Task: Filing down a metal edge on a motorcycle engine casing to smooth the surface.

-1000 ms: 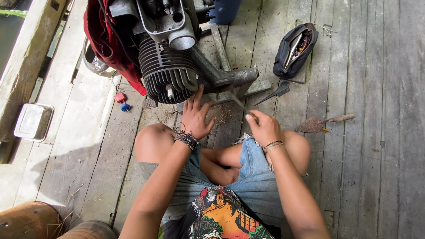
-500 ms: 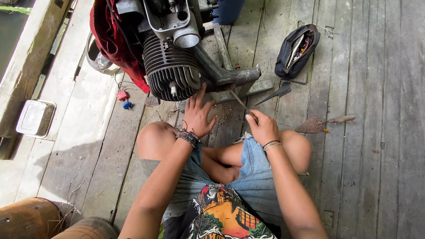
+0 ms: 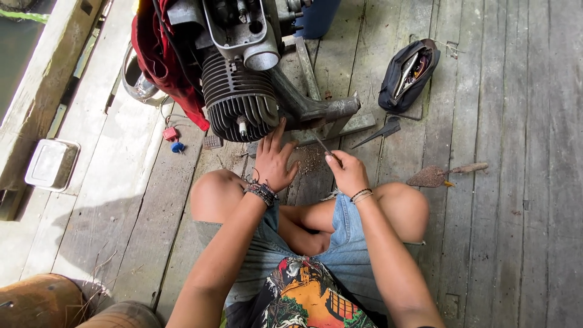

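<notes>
Two hands [image 3: 310, 167] just below the finned engine [image 3: 238, 103].

Engine cut off at the frame's top edge

The finned engine [image 3: 240, 91] runs out of frame; the thin tool's [image 3: 320, 143] tip is too small to tell; the tool pouch's [image 3: 408, 74] contents are unclear.

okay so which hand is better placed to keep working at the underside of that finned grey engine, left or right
Right, probably. The right hand already grips the thin metal tool, its tip aimed at the finned grey engine. The left hand is open, fingers spread, beside the engine's base, likelier for bracing.
</notes>
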